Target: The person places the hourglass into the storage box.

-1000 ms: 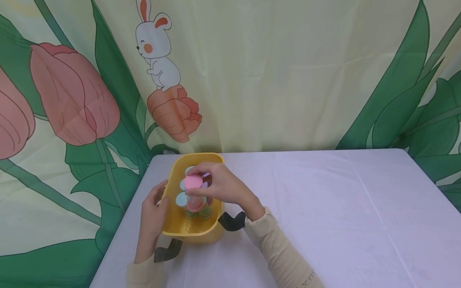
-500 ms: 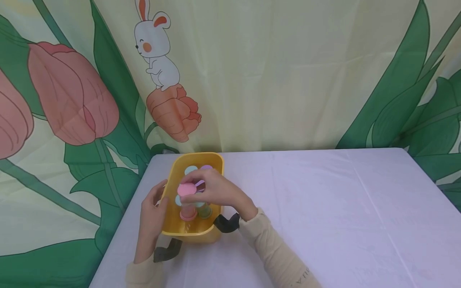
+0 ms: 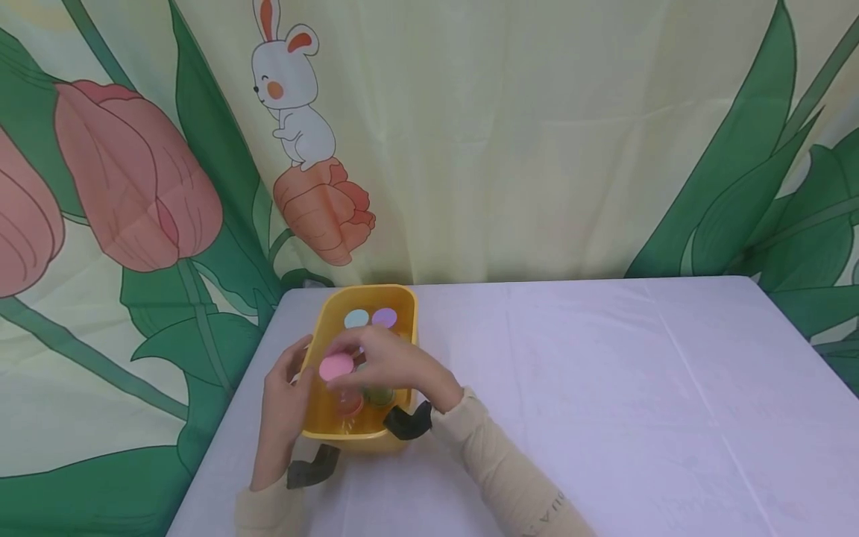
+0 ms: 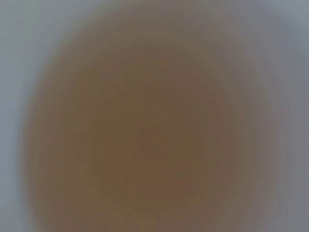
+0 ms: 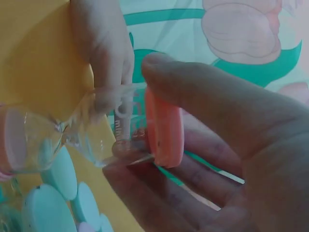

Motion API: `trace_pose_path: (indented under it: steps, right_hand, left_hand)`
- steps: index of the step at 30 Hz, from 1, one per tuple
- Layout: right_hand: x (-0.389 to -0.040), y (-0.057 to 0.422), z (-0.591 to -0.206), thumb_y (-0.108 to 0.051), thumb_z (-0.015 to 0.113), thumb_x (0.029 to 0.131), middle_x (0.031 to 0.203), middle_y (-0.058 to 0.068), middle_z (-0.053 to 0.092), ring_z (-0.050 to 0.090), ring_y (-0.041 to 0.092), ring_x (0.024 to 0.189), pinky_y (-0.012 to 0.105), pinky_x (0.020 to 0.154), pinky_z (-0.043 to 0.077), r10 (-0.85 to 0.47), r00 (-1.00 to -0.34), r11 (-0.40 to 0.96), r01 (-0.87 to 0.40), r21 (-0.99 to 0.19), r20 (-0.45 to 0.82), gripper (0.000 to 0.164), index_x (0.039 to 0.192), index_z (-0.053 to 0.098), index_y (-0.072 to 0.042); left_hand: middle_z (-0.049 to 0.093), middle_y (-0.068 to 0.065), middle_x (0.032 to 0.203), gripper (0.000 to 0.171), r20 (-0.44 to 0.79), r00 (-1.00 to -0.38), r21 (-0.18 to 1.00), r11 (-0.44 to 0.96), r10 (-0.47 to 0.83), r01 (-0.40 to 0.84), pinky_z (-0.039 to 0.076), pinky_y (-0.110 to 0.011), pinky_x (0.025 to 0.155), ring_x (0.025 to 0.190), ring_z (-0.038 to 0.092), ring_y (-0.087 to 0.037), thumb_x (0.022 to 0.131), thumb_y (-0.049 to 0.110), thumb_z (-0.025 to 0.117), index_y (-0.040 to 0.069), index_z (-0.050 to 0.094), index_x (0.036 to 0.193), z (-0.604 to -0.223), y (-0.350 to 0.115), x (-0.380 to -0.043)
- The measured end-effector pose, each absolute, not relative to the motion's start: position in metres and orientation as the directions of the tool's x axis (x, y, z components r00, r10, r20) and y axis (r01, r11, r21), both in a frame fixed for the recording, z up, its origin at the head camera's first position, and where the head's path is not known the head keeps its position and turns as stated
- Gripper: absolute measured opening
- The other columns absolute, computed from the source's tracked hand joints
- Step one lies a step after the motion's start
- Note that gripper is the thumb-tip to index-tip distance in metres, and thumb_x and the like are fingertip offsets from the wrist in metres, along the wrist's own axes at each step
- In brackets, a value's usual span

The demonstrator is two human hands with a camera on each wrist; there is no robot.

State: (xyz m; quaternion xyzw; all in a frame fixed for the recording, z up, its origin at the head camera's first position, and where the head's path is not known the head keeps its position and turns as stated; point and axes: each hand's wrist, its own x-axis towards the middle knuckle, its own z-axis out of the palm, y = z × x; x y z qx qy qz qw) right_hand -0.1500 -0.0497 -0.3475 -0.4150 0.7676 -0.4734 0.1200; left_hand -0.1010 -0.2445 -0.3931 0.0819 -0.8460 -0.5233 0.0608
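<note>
My right hand (image 3: 396,362) pinches a sand timer (image 3: 336,367) by its pink top cap, over the left side of the yellow bin (image 3: 365,438). The right wrist view shows the timer's clear glass body with white lettering and its pink cap (image 5: 166,130) between thumb and fingers. My left hand (image 3: 285,399) grips the bin's left rim. Inside the bin stand more sand timers, among them one with a light blue cap (image 3: 356,318) and one with a purple cap (image 3: 385,318). My right hand hides several others. The left wrist view is a brown blur.
The bin stands at the left of a table with a white cloth (image 3: 604,403). Behind hangs a curtain (image 3: 510,149) printed with tulips, leaves and a rabbit. A dark strap piece (image 3: 408,422) juts from the right wrist above the bin's near right edge.
My right hand has moved left and slightly nearer with the pink sand timer, uncovering the light blue and purple caps at the back. My left hand stays on the rim.
</note>
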Motion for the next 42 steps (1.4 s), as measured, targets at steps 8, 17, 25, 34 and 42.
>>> trace_pose_path:
  steps: [8,17,25,34,42]
  right_hand:
    - [-0.152,-0.054,-0.354,-0.022,0.076,0.087,0.099,-0.008,0.068,0.061,-0.001,0.091,0.02,0.087,0.054,-0.764,-0.624,0.249,-0.521,-0.816,0.164,0.028,0.112,0.07,-0.012]
    - [-0.156,-0.056,-0.36,-0.023,0.077,0.086,0.093,-0.01,0.067,0.059,0.001,0.085,0.013,0.077,0.052,-0.784,-0.607,0.291,-0.548,-0.784,0.133,0.026,0.111,0.071,-0.014]
    - [-0.155,-0.054,-0.36,-0.023,0.077,0.086,0.092,-0.01,0.068,0.059,0.001,0.084,0.014,0.076,0.052,-0.797,-0.593,0.297,-0.554,-0.778,0.118,0.028,0.112,0.071,-0.013]
    - [-0.152,-0.053,-0.36,-0.023,0.079,0.084,0.094,-0.01,0.07,0.058,0.002,0.083,0.014,0.073,0.05,-0.797,-0.6,0.358,-0.558,-0.748,0.066,0.034,0.115,0.071,-0.012]
    - [-0.15,-0.054,-0.36,-0.02,0.08,0.083,0.089,-0.012,0.069,0.057,0.002,0.082,0.015,0.07,0.051,-0.797,-0.603,0.386,-0.544,-0.745,0.027,0.027,0.109,0.073,-0.015]
  left_hand:
    - [0.051,-0.006,0.147,0.049,-0.004,-0.979,0.895,0.436,-0.202,-0.094,0.043,-0.049,0.107,0.133,0.048,-0.028,0.101,0.034,0.049,0.022,0.044,0.149,-0.391,-0.244,-0.1]
    - [0.051,-0.006,0.147,0.048,-0.019,-0.978,0.898,0.427,-0.206,-0.107,0.044,-0.047,0.107,0.132,0.048,-0.027,0.102,0.03,0.047,0.023,0.043,0.15,-0.389,-0.244,-0.1]
    - [0.052,-0.008,0.145,0.047,-0.004,-0.979,0.898,0.429,-0.201,-0.092,0.044,-0.049,0.106,0.13,0.049,-0.028,0.102,0.024,0.045,0.02,0.044,0.149,-0.39,-0.243,-0.101]
    - [0.052,-0.007,0.144,0.047,-0.009,-0.979,0.897,0.431,-0.204,-0.098,0.045,-0.049,0.106,0.129,0.05,-0.027,0.102,0.022,0.044,0.02,0.044,0.149,-0.389,-0.242,-0.1]
    - [0.054,-0.009,0.143,0.046,-0.003,-0.979,0.9,0.426,-0.205,-0.092,0.045,-0.05,0.105,0.128,0.051,-0.028,0.102,0.02,0.043,0.019,0.045,0.148,-0.39,-0.243,-0.101]
